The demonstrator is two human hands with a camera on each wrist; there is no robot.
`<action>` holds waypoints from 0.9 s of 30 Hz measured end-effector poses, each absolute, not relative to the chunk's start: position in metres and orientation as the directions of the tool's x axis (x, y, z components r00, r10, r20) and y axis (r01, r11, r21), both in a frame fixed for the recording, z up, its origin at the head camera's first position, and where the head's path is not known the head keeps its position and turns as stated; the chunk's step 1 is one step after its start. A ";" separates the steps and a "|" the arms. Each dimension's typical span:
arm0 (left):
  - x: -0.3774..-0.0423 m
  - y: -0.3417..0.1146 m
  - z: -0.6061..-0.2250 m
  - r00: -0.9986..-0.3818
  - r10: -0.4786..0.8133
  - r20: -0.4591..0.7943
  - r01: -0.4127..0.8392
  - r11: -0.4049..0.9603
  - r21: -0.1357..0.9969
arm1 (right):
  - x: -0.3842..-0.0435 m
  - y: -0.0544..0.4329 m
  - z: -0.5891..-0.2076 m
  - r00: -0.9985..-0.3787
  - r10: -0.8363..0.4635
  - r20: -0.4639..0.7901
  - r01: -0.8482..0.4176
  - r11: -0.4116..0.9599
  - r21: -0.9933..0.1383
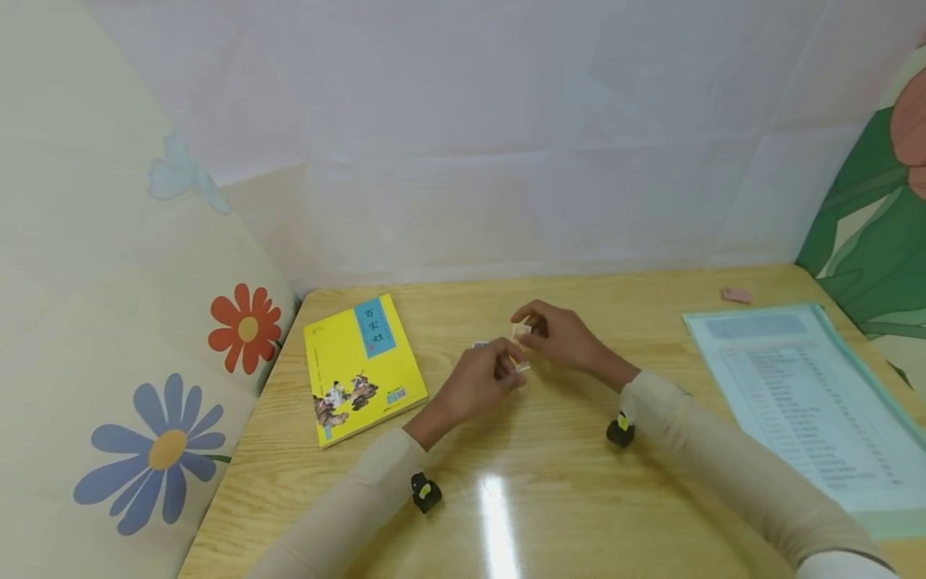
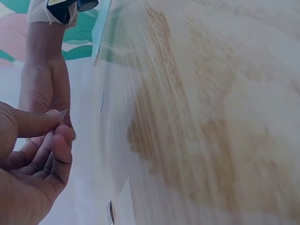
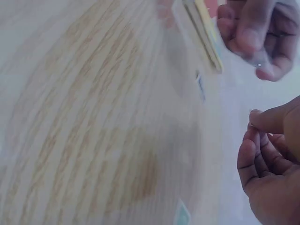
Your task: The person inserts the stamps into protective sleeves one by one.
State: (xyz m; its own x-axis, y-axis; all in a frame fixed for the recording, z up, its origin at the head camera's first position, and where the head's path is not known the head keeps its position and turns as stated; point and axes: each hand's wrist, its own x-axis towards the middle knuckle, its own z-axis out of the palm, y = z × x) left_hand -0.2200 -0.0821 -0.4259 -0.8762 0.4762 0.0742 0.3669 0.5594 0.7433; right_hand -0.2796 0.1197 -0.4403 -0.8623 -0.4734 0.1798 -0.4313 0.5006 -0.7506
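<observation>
Over the middle of the table (image 1: pixel 579 498), my left hand (image 1: pixel 481 382) pinches a small, thin, pale piece (image 1: pixel 522 367) between thumb and fingertips. In the left wrist view, a pointed corner of that piece (image 2: pixel 63 115) sticks out past the thumb. Just beyond it, to the right, my right hand (image 1: pixel 560 336) pinches another small, flat, pale piece (image 1: pixel 520 330). The two hands are close, and both are raised off the tabletop. A small dark-and-white piece (image 1: pixel 480 345) lies on the table behind the left hand, partly hidden by it. What the pieces are cannot be made out.
A yellow book (image 1: pixel 391 371) lies on the left side of the table. To the right is a printed sheet in a pale green folder (image 1: pixel 803 418), with a small pink block (image 1: pixel 736 295) behind it. White cloth (image 1: pixel 506 161) hangs along the back edge.
</observation>
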 end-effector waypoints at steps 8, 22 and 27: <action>-0.222 -0.084 -0.426 -0.884 0.450 0.130 0.385 0.541 0.747 | -0.270 0.128 -0.426 -0.865 -0.454 0.213 -0.430 0.455 -0.780; -0.223 -0.086 -0.425 -0.904 0.387 0.183 0.367 0.481 0.796 | -0.254 0.131 -0.411 -0.871 -0.451 0.194 -0.358 0.314 -0.879; -0.223 -0.086 -0.424 -0.911 0.356 0.209 0.370 0.480 0.796 | -0.250 0.132 -0.404 -0.859 -0.470 0.203 -0.347 0.244 -0.905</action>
State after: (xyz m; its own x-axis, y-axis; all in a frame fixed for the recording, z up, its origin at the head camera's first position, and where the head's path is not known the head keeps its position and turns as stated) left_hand -0.2226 -0.0855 -0.4235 -0.9110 0.3556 0.2088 0.3696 0.4795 0.7959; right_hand -0.2501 0.1318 -0.4045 -0.8589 -0.4704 0.2026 -0.3472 0.2440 -0.9055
